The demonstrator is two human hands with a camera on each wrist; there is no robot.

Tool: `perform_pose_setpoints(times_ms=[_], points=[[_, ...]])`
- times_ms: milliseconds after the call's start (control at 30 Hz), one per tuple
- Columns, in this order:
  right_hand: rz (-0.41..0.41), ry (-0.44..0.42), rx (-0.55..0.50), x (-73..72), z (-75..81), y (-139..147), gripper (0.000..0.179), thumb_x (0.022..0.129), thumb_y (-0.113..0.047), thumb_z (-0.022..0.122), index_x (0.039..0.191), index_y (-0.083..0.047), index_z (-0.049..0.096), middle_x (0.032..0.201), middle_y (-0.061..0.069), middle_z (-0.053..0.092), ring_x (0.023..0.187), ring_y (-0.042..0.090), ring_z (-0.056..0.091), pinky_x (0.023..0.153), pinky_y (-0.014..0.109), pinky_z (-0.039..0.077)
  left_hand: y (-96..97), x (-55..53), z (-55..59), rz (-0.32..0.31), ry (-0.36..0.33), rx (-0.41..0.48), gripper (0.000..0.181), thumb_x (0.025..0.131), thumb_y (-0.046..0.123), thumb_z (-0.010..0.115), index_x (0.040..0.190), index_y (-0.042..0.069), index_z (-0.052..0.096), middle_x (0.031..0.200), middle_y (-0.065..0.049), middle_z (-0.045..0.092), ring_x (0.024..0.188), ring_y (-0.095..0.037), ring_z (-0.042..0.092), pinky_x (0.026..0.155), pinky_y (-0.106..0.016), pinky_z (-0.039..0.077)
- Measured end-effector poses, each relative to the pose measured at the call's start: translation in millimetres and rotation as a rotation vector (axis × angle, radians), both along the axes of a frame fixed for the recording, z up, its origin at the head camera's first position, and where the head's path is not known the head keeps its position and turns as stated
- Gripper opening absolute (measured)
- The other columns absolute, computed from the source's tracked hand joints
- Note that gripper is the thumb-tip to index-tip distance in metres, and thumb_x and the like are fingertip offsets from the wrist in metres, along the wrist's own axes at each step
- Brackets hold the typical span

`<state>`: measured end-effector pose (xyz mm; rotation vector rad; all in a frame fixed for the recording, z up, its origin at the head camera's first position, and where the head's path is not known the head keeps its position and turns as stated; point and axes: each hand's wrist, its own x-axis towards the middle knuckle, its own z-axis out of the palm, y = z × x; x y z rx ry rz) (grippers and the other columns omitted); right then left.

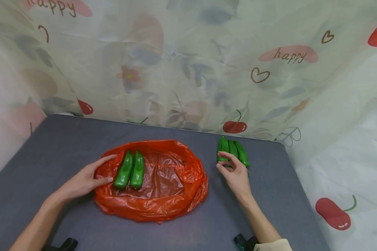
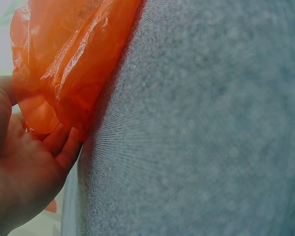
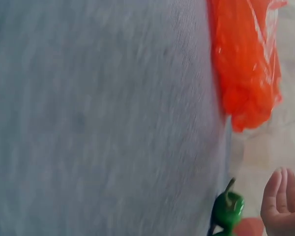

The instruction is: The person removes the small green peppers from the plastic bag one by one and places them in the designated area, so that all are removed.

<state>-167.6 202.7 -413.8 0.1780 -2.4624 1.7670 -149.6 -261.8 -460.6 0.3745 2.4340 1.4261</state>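
An orange-red plastic bag (image 1: 172,209) lies spread on the table with its mouth rolled wide. Two green peppers (image 1: 137,170) lie side by side at the left inside it. My left hand (image 1: 86,177) holds the bag's left side, thumb and fingers about the rim; in the left wrist view its fingers curl behind the orange plastic (image 2: 73,64). To the right of the bag, three more green peppers (image 1: 241,153) lie together. Over them is my right hand (image 1: 237,176), thumb and forefinger apart, nothing seen between them. The right wrist view shows one pepper (image 3: 227,209) near that hand.
A grey cloth-covered table (image 1: 88,132) carries everything. Behind it and at the sides hangs a pale printed curtain (image 1: 176,69) with cherries and lettering. Dark straps with devices (image 1: 246,242) sit at both wrists.
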Motion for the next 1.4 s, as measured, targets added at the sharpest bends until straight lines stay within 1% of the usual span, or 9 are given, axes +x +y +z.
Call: perform_pose_setpoints(times_ms=[133, 267, 500, 633, 800, 1000, 1233, 1267, 1400], points=[[0.043, 0.011, -0.009, 5.2, 3.6, -9.6, 0.042, 0.090, 0.006, 0.068, 0.131, -0.001, 0.060, 0.127, 0.019, 0.063, 0.104, 0.039, 0.062, 0.078, 0.023, 0.053, 0.2, -0.3, -1.8, 0.010, -0.008, 0.009, 0.073, 0.096, 0.025, 0.068, 0.155, 0.009, 0.029, 0.147, -0.028, 0.039, 0.120, -0.039, 0.052, 0.083, -0.026, 0.051], [0.082, 0.022, -0.020, 9.2, 7.4, -17.0, 0.043, 0.090, 0.005, 0.068, 0.132, 0.001, 0.059, 0.126, 0.018, 0.063, 0.104, 0.039, 0.062, 0.079, 0.025, 0.054, 0.9, -0.1, -3.5, 0.013, -0.014, 0.016, 0.073, 0.096, 0.025, 0.068, 0.155, 0.010, 0.029, 0.146, -0.028, 0.039, 0.119, -0.038, 0.053, 0.082, -0.024, 0.051], [0.131, 0.009, -0.043, 13.8, 9.2, -28.6, 0.044, 0.091, 0.004, 0.068, 0.133, -0.002, 0.058, 0.126, 0.017, 0.062, 0.103, 0.037, 0.062, 0.079, 0.028, 0.054, 1.1, 2.1, -0.8, 0.016, -0.011, 0.022, 0.073, 0.096, 0.026, 0.068, 0.155, 0.009, 0.029, 0.145, -0.027, 0.041, 0.117, -0.035, 0.055, 0.082, -0.025, 0.052], [0.156, 0.011, -0.053, 16.6, 9.0, -37.4, 0.043, 0.092, 0.003, 0.068, 0.133, -0.003, 0.058, 0.128, 0.022, 0.061, 0.103, 0.038, 0.062, 0.080, 0.028, 0.054, 1.6, 3.0, -0.5, 0.019, -0.013, 0.023, 0.073, 0.096, 0.025, 0.068, 0.155, 0.010, 0.029, 0.146, -0.027, 0.041, 0.118, -0.035, 0.054, 0.082, -0.025, 0.051], [0.200, 0.019, -0.078, 18.5, 7.5, -49.4, 0.043, 0.092, 0.004, 0.067, 0.133, 0.003, 0.057, 0.126, 0.028, 0.060, 0.102, 0.042, 0.061, 0.082, 0.033, 0.054, 2.0, 3.3, -0.1, 0.012, 0.002, 0.012, 0.073, 0.096, 0.023, 0.068, 0.156, 0.009, 0.028, 0.146, -0.028, 0.039, 0.121, -0.038, 0.052, 0.082, -0.023, 0.050], [0.248, 0.022, -0.074, 17.5, 10.3, -63.5, 0.043, 0.092, 0.005, 0.067, 0.133, 0.006, 0.056, 0.125, 0.027, 0.060, 0.100, 0.041, 0.062, 0.082, 0.035, 0.055, 2.0, 1.2, -0.3, 0.013, 0.007, 0.018, 0.072, 0.096, 0.021, 0.068, 0.156, 0.010, 0.029, 0.145, -0.028, 0.041, 0.118, -0.036, 0.054, 0.081, -0.025, 0.051], [0.287, 0.031, -0.069, 8.2, -14.7, -73.3, 0.045, 0.092, -0.006, 0.070, 0.135, -0.014, 0.059, 0.126, 0.010, 0.063, 0.099, 0.027, 0.065, 0.081, 0.034, 0.055, 1.7, 0.1, -1.1, 0.012, 0.001, 0.031, 0.072, 0.096, 0.020, 0.068, 0.156, 0.010, 0.028, 0.145, -0.028, 0.040, 0.117, -0.036, 0.054, 0.080, -0.025, 0.052], [0.293, 0.026, -0.067, 8.5, -15.0, -76.2, 0.045, 0.092, -0.006, 0.070, 0.135, -0.015, 0.059, 0.126, 0.008, 0.063, 0.099, 0.026, 0.065, 0.081, 0.035, 0.055, 1.8, 0.3, -1.0, 0.011, 0.004, 0.025, 0.073, 0.096, 0.021, 0.068, 0.156, 0.010, 0.028, 0.145, -0.028, 0.040, 0.118, -0.037, 0.054, 0.081, -0.025, 0.052], [0.317, 0.001, -0.052, 10.0, -12.1, -89.6, 0.047, 0.092, -0.002, 0.069, 0.137, -0.009, 0.057, 0.126, 0.011, 0.063, 0.099, 0.029, 0.065, 0.080, 0.040, 0.055, 2.5, 1.8, -0.9, 0.014, 0.008, 0.004, 0.073, 0.096, 0.023, 0.068, 0.156, 0.010, 0.028, 0.147, -0.029, 0.038, 0.121, -0.039, 0.053, 0.082, -0.024, 0.051]])
